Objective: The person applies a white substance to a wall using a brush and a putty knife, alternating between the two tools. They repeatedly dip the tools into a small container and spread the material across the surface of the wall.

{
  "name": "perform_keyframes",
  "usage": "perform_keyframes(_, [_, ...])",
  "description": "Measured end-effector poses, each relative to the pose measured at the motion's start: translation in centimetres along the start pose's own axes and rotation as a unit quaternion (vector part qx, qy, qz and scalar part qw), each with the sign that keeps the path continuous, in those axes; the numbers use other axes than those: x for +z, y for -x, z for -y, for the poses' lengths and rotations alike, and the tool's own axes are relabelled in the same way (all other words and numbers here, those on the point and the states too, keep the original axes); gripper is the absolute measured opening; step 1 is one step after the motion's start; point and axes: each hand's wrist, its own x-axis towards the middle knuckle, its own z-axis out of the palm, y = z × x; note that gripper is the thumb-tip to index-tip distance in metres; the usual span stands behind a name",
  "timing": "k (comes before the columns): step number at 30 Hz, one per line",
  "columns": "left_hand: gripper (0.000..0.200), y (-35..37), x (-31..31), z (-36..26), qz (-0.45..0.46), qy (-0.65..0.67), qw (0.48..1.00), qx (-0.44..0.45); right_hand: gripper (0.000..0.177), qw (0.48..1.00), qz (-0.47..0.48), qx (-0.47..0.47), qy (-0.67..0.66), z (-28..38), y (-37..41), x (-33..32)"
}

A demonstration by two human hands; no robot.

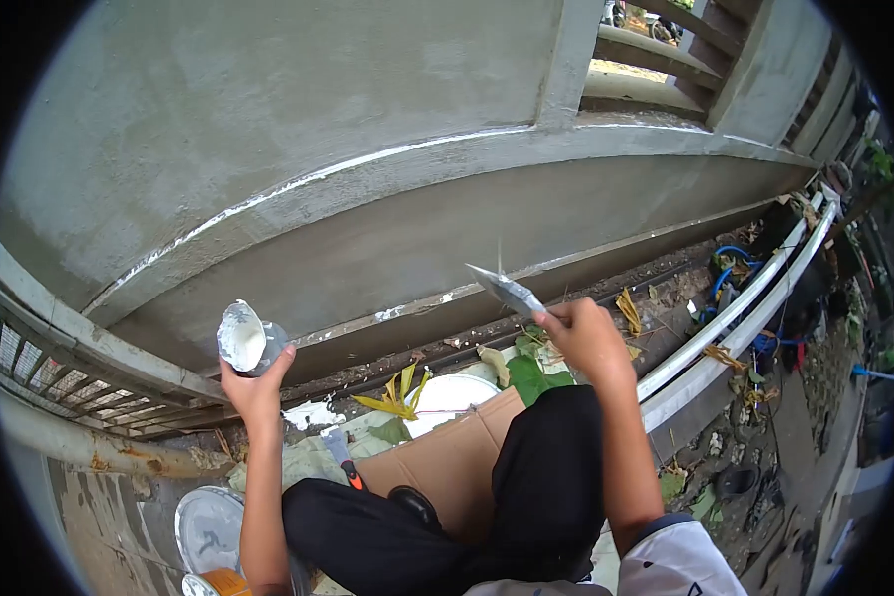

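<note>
My left hand (256, 389) is closed around a cut-open plastic container (241, 336), its mouth tilted toward me, with white putty inside and smeared on the rim. My right hand (588, 343) grips a putty knife (507, 289), its grey blade pointing up and left, a little in front of the wall's lower part. The knife's handle is mostly hidden in my fist. Ahead stands a grey plastered wall (358, 89) with a ledge (387, 164) whose upper edge carries a line of white putty. A scraper (342, 457) with an orange and black handle lies below, between my hands.
Cardboard (457, 452) lies before my knees, near a round white lid (452, 399) and leaves (536, 377). A grey-smeared bucket lid (210, 531) and an orange-white tub (217, 584) are at lower left. White rails (735, 318) curve along the right; a metal grille (60, 368) stands left.
</note>
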Motion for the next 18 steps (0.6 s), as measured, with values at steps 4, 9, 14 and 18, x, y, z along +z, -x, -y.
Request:
perform_keyframes(4, [0.065, 0.8, 2.2, -0.3, 0.138, 0.022, 0.990, 0.024, 0.032, 0.995, -0.088, 0.020, -0.043, -8.2, -2.3, -3.2])
perform_keyframes(9, [0.067, 2.1, 5.9, -1.2, 0.244, 0.027, 0.969, 0.014, 0.031, 0.965, -0.232, 0.091, -0.078, -16.0, -8.3, -3.0])
perform_keyframes(14, [0.067, 3.3, 7.4, 0.5, 0.240, -0.024, 0.969, 0.049, 0.028, 0.928, -0.358, 0.063, -0.085, -15.9, -12.7, -3.0])
perform_keyframes(18, [0.069, 3.3, 7.6, 1.9, 0.244, -0.062, 0.967, 0.046, 0.019, 0.887, -0.245, 0.059, -0.387, -9.2, -7.7, -2.2])
